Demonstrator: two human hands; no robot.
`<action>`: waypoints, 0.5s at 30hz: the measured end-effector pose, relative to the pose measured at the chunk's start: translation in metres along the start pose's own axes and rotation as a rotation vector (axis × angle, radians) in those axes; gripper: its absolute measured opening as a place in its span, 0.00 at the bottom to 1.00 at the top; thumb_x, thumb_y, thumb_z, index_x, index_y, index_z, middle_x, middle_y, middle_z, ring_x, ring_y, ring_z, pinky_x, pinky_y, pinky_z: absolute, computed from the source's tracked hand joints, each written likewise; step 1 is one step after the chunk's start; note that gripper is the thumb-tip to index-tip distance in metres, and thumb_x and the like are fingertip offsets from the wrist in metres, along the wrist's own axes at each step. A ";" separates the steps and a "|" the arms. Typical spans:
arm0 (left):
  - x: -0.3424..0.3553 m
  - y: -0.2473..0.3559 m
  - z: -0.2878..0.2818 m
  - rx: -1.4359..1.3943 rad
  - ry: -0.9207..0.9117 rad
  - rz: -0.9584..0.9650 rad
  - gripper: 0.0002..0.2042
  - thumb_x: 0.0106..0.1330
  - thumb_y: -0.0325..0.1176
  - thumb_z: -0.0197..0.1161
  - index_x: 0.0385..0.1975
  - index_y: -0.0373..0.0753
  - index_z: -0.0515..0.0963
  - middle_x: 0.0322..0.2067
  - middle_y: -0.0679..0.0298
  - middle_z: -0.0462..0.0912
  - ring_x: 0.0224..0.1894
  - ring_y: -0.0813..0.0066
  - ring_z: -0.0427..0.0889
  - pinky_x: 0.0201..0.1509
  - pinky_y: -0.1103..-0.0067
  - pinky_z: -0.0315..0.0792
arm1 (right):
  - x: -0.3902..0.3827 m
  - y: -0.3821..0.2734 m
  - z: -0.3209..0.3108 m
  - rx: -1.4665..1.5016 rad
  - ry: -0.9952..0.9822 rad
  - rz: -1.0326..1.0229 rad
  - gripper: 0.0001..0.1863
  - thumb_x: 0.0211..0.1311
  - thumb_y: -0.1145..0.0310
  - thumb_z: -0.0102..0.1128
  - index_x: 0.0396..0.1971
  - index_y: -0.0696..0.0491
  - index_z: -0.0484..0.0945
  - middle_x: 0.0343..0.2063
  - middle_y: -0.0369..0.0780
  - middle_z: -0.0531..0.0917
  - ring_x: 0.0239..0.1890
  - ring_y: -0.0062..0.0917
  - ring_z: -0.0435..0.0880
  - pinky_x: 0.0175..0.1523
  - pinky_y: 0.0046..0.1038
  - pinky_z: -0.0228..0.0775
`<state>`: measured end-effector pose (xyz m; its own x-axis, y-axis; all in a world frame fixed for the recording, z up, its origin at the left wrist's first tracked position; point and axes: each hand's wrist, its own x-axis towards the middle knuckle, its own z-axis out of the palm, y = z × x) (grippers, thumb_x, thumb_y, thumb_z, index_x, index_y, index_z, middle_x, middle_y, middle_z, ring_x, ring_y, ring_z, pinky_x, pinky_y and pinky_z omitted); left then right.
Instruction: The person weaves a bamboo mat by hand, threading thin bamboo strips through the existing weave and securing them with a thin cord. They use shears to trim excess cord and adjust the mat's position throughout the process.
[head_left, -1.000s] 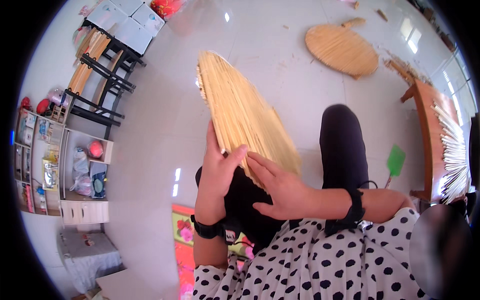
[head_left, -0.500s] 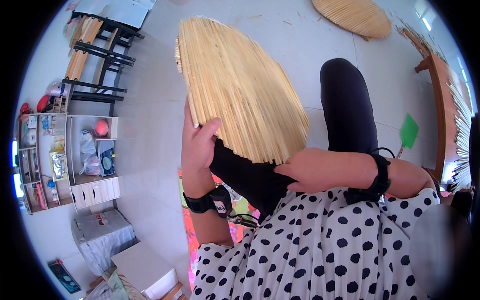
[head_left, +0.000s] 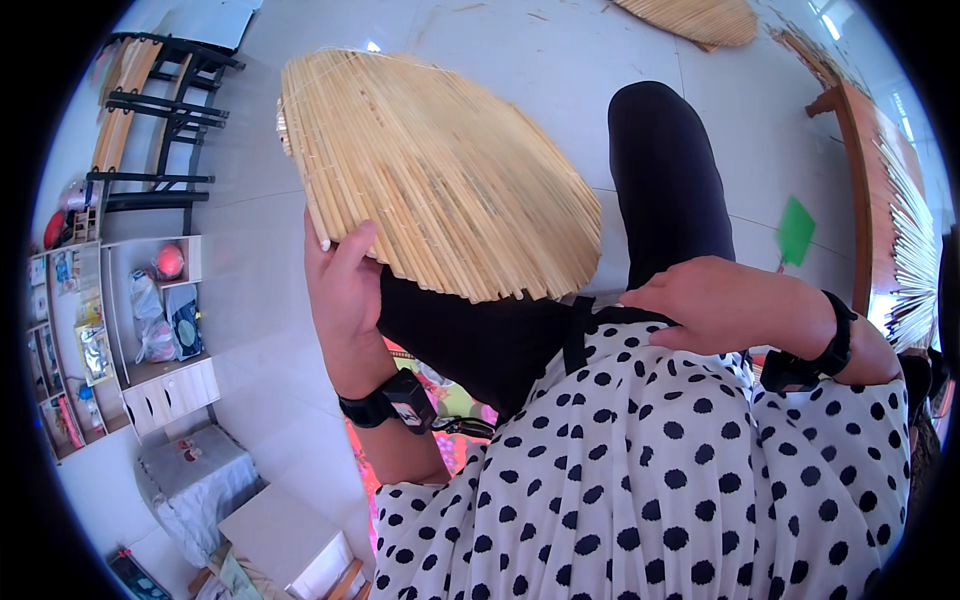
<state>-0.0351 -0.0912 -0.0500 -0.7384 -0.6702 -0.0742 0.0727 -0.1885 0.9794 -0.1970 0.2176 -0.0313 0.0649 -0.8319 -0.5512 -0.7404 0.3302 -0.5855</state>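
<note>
A sheet of pale sorghum-like stalks (head_left: 440,180), stitched side by side with thread and cut to a rounded outline, is tilted above my lap. My left hand (head_left: 345,290) grips its lower left edge, thumb on the upper face and the other fingers hidden beneath. Apart from the sheet, my right hand (head_left: 700,305) is at my waist, by the hem of the polka-dot top (head_left: 640,430) and a black strap (head_left: 577,335). Its fingers are curled and partly hidden, so what they hold does not show.
Another rounded stalk sheet (head_left: 695,18) lies on the floor ahead. To the right are a wooden table (head_left: 855,190), a fan of loose stalks (head_left: 910,250) and a green fly swatter (head_left: 796,232). Shelves (head_left: 110,330) and black-legged folded furniture (head_left: 165,120) stand at left.
My right hand has come away from the sheet's lower edge and moved right to my waist. The sheet, still in my left hand, has shifted left and tilted. The view has shifted too.
</note>
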 end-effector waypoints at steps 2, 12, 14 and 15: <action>0.002 -0.001 -0.004 -0.008 0.006 -0.003 0.31 0.62 0.20 0.55 0.67 0.33 0.57 0.56 0.53 0.72 0.57 0.62 0.75 0.58 0.66 0.73 | -0.001 0.003 0.000 0.027 -0.005 0.007 0.24 0.65 0.63 0.58 0.58 0.58 0.72 0.38 0.49 0.83 0.45 0.42 0.82 0.50 0.40 0.74; 0.001 -0.002 -0.006 -0.035 0.027 -0.008 0.30 0.63 0.20 0.53 0.67 0.32 0.56 0.57 0.52 0.72 0.57 0.60 0.75 0.58 0.63 0.74 | 0.028 0.016 0.026 0.307 0.208 -0.094 0.24 0.66 0.64 0.56 0.58 0.62 0.71 0.42 0.50 0.84 0.40 0.42 0.84 0.48 0.37 0.75; 0.000 -0.001 -0.008 -0.048 0.033 -0.009 0.30 0.62 0.20 0.53 0.67 0.32 0.56 0.57 0.52 0.72 0.57 0.60 0.76 0.58 0.63 0.74 | 0.042 0.017 0.037 0.463 0.263 0.003 0.26 0.66 0.62 0.56 0.59 0.62 0.69 0.42 0.50 0.84 0.39 0.40 0.85 0.48 0.36 0.76; 0.001 -0.003 -0.007 -0.060 0.032 -0.008 0.30 0.62 0.20 0.53 0.67 0.33 0.56 0.57 0.52 0.72 0.57 0.60 0.76 0.58 0.63 0.74 | 0.050 0.019 0.043 0.577 0.289 0.108 0.27 0.66 0.62 0.55 0.59 0.63 0.68 0.41 0.49 0.84 0.38 0.38 0.85 0.49 0.35 0.76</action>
<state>-0.0310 -0.0964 -0.0540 -0.7178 -0.6906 -0.0892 0.1071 -0.2360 0.9658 -0.1792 0.2019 -0.0958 -0.2320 -0.8406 -0.4895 -0.2495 0.5378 -0.8053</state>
